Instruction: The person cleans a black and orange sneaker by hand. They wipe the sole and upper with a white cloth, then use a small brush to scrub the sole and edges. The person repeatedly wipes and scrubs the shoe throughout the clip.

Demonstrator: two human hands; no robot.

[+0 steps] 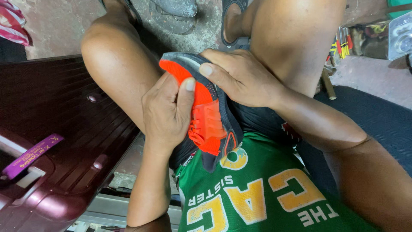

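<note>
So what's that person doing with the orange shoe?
A seated person holds an orange and black sneaker between the knees with both bare hands. The left hand grips one side, thumb pressed on the orange upper, and the right hand clasps the other side near the toe. A dark red suitcase lies beside the left leg.

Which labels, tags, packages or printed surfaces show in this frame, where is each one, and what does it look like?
Purple tag: narrow strip with pale lettering, on the maroon suitcase at left.
Green jersey: bottom centre, large yellow and white block lettering.
Clear plastic package: top right edge, contents unclear.
Orange and black shoe: centre, held by left hand and right hand; no readable label.
</note>
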